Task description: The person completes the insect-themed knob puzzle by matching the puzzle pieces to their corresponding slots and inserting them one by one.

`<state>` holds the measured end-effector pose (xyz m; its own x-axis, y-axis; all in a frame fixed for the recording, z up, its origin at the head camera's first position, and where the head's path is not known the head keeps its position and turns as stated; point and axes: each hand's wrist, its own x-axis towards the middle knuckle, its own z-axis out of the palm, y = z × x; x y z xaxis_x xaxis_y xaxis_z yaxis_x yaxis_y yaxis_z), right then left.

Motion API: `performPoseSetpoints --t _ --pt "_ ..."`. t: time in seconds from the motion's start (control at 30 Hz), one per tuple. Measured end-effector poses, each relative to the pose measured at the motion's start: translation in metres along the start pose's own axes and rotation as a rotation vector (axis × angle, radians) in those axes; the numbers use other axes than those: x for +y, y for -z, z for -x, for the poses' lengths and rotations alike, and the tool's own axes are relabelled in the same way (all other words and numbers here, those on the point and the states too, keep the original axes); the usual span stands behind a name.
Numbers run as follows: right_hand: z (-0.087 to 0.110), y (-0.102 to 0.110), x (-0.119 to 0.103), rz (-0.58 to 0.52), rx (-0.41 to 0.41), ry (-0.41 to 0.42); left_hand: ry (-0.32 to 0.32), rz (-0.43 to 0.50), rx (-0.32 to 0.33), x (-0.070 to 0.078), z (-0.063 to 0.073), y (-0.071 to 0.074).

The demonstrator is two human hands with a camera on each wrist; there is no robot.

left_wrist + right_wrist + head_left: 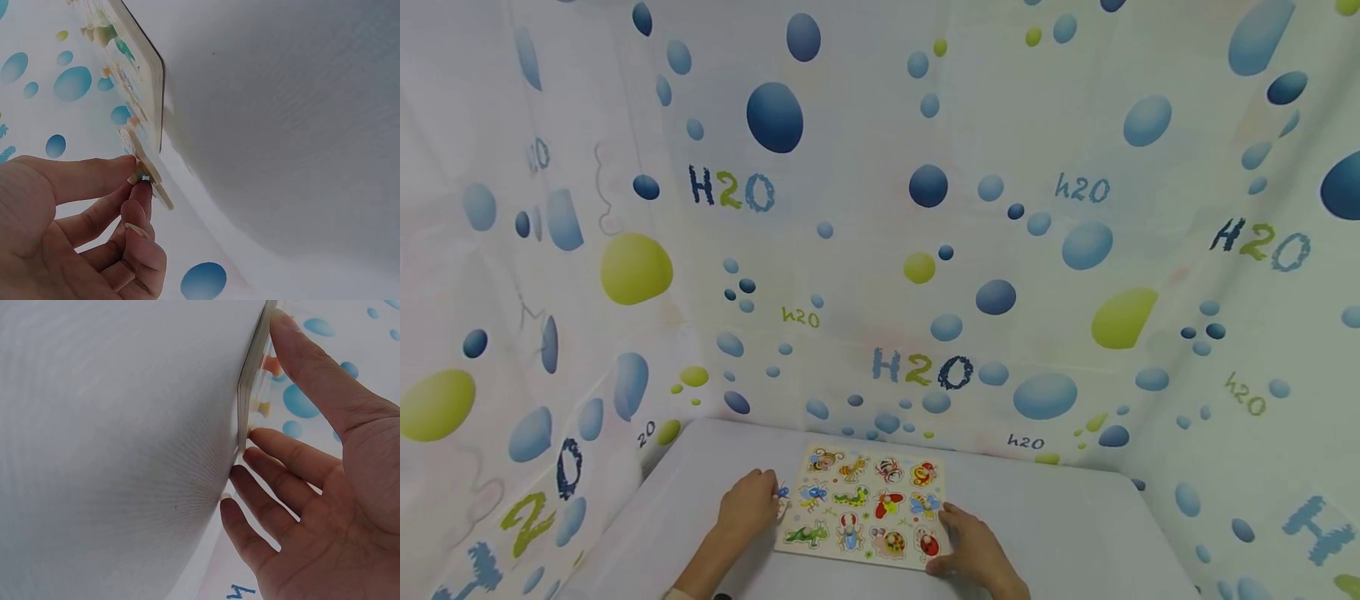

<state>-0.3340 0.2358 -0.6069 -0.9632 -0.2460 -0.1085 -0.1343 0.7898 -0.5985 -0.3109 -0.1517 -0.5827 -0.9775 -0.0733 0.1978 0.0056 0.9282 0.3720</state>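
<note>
A wooden peg puzzle board (831, 511) printed with cartoon insects lies flat on the table. At its left edge my left hand (747, 507) pinches a small wooden puzzle piece (164, 195) by its knob, between thumb and fingertips. This piece shows a bit of blue in the head view; its picture is mostly hidden by the fingers. Several knobbed pieces, such as a ladybug (928, 545) and a green caterpillar (852, 497), sit on the board. My right hand (976, 550) touches the board's right side near its front corner, fingers extended along the edge.
The white table (1060, 525) extends on both sides of the board. Behind and beside it hang white curtains (865, 250) printed with blue and green drops and H2O lettering. A small dark object (722, 596) shows at the bottom edge near my left forearm.
</note>
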Motion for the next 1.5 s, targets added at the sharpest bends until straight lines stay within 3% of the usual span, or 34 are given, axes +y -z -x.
performPoseSetpoints --t 0.37,0.67,1.5 --pt "0.0 -0.001 0.002 -0.002 -0.001 -0.001 -0.011 0.024 -0.016 0.013 -0.003 -0.005" --pt "0.001 0.001 -0.001 -0.015 -0.002 0.019 -0.041 0.038 0.008 0.022 -0.002 -0.003" --pt "0.002 0.0 -0.001 0.007 0.027 0.018 -0.101 0.048 0.044 0.028 -0.003 -0.008"
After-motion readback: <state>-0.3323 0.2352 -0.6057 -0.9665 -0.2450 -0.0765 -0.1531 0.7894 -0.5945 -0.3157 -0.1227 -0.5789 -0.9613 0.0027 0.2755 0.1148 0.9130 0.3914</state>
